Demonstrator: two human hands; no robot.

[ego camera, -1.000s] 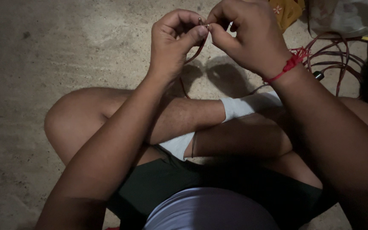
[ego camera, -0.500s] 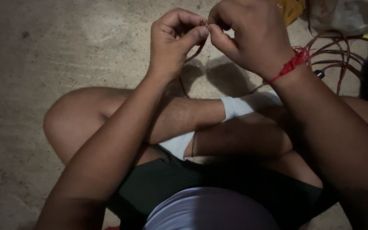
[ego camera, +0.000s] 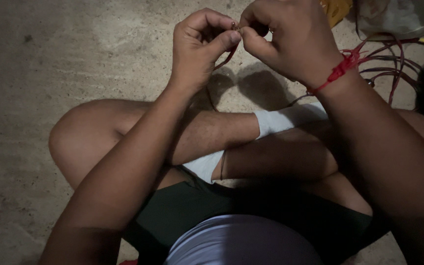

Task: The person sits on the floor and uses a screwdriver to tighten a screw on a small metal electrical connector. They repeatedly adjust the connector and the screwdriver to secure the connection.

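Head view. Person sits cross-legged on a concrete floor (ego camera: 50,59), both hands raised in front of the knees.

Left hand (ego camera: 199,46) — fingers curled, thumb pressed to forefinger, pinching the end of a thin red wire (ego camera: 226,56). The wire drops from the pinch down behind the hand toward the floor; its lower run is lost in shadow.

Right hand (ego camera: 290,39) — also closed, thumb and forefinger pinched on the same wire end. The two pinches meet, fingertips touching or nearly so, at a small metallic tip (ego camera: 233,25) between them. Too small to tell what the tip is.

A red thread (ego camera: 339,72) is tied round the right wrist.

Wire end sits high in frame, held in air above the floor, between both hands.

Around: white socks (ego camera: 283,120) on the crossed feet, dark shorts (ego camera: 197,211), pale shirt (ego camera: 244,243) at bottom edge. A tangle of red cables (ego camera: 394,64) lies on the floor to the right, near the right wrist. A yellow object (ego camera: 335,9) and a pale bag (ego camera: 398,17) at the top edge.
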